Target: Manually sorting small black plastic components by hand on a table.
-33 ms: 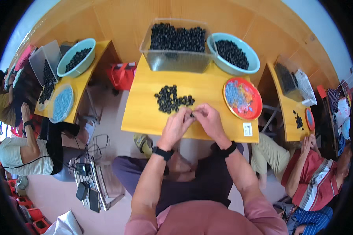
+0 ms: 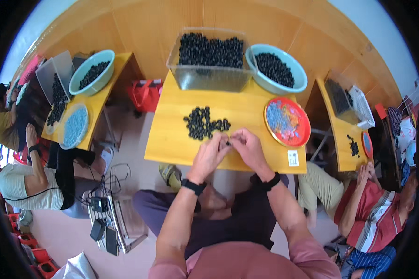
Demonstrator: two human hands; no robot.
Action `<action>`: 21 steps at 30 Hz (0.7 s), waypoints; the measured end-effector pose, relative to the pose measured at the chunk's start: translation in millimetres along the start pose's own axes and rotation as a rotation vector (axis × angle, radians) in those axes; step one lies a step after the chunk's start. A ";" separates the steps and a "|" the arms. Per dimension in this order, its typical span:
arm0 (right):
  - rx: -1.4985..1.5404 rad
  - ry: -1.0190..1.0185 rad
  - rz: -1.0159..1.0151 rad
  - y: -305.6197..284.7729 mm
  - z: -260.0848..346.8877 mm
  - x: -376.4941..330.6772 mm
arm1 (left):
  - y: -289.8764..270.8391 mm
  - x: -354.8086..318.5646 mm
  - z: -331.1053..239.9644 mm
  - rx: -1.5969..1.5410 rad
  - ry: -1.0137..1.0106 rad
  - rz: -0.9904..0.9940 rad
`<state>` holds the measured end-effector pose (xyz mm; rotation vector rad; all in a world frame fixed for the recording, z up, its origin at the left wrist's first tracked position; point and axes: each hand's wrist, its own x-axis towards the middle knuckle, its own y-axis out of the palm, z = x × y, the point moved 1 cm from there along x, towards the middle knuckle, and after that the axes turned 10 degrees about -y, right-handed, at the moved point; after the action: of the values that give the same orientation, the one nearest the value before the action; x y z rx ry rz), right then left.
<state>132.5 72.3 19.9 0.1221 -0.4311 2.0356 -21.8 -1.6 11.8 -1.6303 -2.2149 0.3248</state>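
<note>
Over the near edge of the yellow table (image 2: 172,144), my left hand (image 2: 211,152) and my right hand (image 2: 247,146) meet with their fingertips pinched together. A small dark piece (image 2: 227,143) shows between them, held in the left fingertips. My right thumb and fingers close right beside it; whatever they grip is hidden. Just beyond my left hand lies a loose pile of small round black pieces (image 2: 200,123). To the right of my hands is a red round tray (image 2: 304,128) holding many small grey-blue pieces.
At the table's back stand a clear bin (image 2: 212,83) and a light-blue basin (image 2: 277,88), both full of black pieces. A white label (image 2: 293,158) is on the near right corner. Side tables hold similar containers, with a person (image 2: 375,207) at the right and another (image 2: 30,186) at the left.
The tabletop and its containers sit slightly lower in the picture, as the view has tilted a little. My hands stay pinched together at about the same spot by the pile.
</note>
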 end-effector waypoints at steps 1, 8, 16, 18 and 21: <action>0.051 0.001 0.009 -0.8 -4.2 -1.4 | 0.0 -1.2 -2.4 0.032 -0.036 0.032; 0.174 0.083 0.091 -9.0 -16.5 -11.7 | 3.8 -4.5 -6.5 0.273 0.220 0.041; 0.173 0.054 0.108 -10.4 -8.7 -14.5 | 3.7 -4.5 -7.9 0.403 0.270 0.096; 0.162 0.059 0.116 -9.4 -10.3 -15.1 | 3.9 -4.9 -6.8 0.394 0.286 0.085; 0.185 0.050 0.112 -11.5 -16.5 -16.9 | 5.3 -5.1 -8.4 0.391 0.298 0.090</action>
<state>152.2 68.9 3.0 0.1622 -0.2216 2.1821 -12.2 -5.1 16.6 -1.4580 -1.7348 0.4718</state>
